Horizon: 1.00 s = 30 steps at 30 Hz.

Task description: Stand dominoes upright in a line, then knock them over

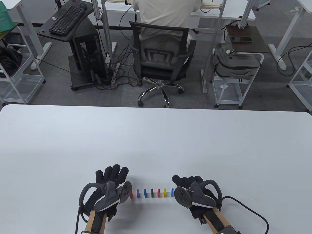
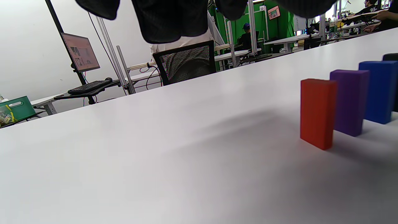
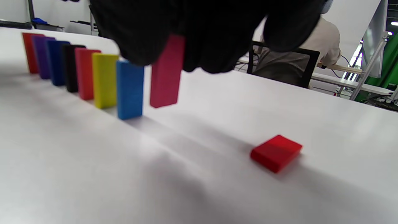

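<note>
Several dominoes stand upright in a row (image 1: 152, 192) between my hands: red (image 3: 28, 51), purple (image 3: 42, 56), blue (image 3: 56, 60), black (image 3: 71, 67), red (image 3: 85, 73), yellow (image 3: 105, 79) and blue (image 3: 130, 88). My right hand (image 1: 181, 181) pinches a pink domino (image 3: 164, 73) upright just past the row's right-hand blue end; whether its lower end touches the table I cannot tell. Another red domino (image 3: 276, 152) lies flat further right, hidden under that hand in the table view. My left hand (image 1: 113, 174) is at the row's left end, fingers stretched, holding nothing. The end red domino (image 2: 317, 112) stands to its right.
The white table (image 1: 156, 136) stretches wide beyond the hands. Past its far edge a person sits on an office chair (image 1: 160, 58), with a computer cart (image 1: 80, 48) and shelf trolleys around. A cable (image 1: 253, 214) trails from my right wrist.
</note>
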Motion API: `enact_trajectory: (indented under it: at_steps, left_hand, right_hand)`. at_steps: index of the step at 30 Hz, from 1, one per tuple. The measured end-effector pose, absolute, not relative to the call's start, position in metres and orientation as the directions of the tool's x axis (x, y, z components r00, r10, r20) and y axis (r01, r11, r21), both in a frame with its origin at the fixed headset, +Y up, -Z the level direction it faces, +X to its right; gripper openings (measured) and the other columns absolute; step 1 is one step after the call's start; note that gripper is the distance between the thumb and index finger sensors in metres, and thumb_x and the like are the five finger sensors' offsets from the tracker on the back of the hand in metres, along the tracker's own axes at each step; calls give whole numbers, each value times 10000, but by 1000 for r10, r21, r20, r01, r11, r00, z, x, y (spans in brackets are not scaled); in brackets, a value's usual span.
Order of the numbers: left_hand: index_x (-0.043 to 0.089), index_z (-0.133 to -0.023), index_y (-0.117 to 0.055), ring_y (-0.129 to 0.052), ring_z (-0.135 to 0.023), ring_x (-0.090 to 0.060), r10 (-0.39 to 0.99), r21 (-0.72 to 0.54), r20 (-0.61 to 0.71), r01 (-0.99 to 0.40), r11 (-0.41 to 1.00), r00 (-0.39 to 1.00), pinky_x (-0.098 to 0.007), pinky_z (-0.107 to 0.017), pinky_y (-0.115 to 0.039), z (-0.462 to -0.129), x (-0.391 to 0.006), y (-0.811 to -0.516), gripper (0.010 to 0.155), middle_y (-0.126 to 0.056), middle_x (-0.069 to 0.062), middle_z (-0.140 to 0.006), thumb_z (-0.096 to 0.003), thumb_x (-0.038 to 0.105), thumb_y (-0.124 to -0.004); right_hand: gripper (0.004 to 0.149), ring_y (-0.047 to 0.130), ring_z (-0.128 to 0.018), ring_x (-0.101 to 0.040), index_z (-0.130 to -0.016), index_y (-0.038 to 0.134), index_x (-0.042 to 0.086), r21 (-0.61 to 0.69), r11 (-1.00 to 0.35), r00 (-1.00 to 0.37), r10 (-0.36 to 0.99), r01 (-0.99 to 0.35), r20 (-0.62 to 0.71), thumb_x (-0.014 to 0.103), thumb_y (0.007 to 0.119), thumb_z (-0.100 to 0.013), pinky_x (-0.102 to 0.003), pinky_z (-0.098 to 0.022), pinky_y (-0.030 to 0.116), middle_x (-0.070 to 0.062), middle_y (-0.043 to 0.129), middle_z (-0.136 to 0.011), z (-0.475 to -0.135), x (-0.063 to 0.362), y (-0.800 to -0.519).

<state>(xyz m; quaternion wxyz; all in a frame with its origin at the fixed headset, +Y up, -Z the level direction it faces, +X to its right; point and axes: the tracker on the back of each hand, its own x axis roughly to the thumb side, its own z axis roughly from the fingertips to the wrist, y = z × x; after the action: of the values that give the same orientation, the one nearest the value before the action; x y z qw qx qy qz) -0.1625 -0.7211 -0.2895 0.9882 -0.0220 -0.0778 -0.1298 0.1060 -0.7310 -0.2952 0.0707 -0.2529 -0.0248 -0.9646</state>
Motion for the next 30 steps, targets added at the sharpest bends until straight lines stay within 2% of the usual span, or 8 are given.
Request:
enact_trajectory:
  at_steps: [16,30]
  left_hand:
    - [322,-1162,-371,-616,-1149,-316,-270,-35,161,279,960,949,-610,-800,-488,-289,-161,-720,744,-508,-69,-1253,-503,593,-587]
    - [320,-1162,-370,-616,-1150,-314,-276,-37,162,286,958,947,-609,-800,-489,-289,-160,-720,745,-509,-71,-1252,-504,591,-589]
  right_hand:
    - [683,816,-902,-325,-1106,466,157,52,-983,-853,-126,176,506,311,802,-531,-636,-699,617,-28,785,-997,-300,101,-745]
    - [689,808,-912,-327,-1106,467,161,53,-980,-851,-137,190,507,312,809,-527,-641,-701,609,-24,785,-995,-300,100,-744]
